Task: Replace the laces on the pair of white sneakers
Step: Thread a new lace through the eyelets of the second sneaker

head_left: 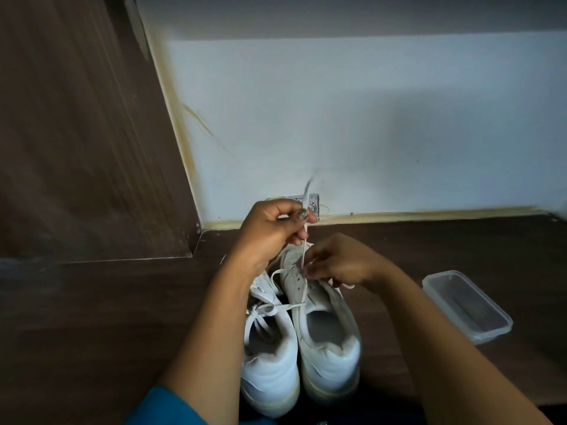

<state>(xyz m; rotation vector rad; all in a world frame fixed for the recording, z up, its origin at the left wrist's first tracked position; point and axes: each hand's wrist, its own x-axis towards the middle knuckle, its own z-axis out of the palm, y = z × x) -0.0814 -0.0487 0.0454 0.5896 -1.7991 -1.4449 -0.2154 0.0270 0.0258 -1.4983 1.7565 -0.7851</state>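
Note:
Two white sneakers stand side by side on the dark wooden surface, heels toward me: the left sneaker (270, 357) still laced, the right sneaker (328, 342) with its lace loose. My left hand (273, 231) is raised above the toe of the right sneaker and pinches a white lace (303, 246), pulled taut upward, its free end blurred above the fingers. My right hand (334, 262) rests over the right sneaker's eyelets with fingertips pinching the lace where it leaves the shoe. A slack loop of lace lies across both tongues.
A clear plastic container (466, 305) sits on the wooden surface to the right of the shoes. A pale wall (368, 133) with a wall socket stands just behind. A dark wooden panel (76, 133) rises on the left.

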